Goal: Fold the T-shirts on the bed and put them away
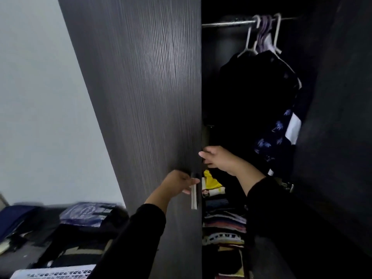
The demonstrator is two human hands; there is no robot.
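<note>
I stand at a dark grey wardrobe. My left hand curls its fingers round the metal bar handle of the left door. My right hand reaches into the open right side, its fingers hooked behind the inner edge of that door. Stacks of folded T-shirts in yellow, white and striped colours lie on shelves below my right forearm. Dark garments hang from hangers on the rail above.
The open right door stands at the right edge. On the floor at lower left lie a blue printed bag, dark clothes and a white plastic basket. A pale wall fills the left.
</note>
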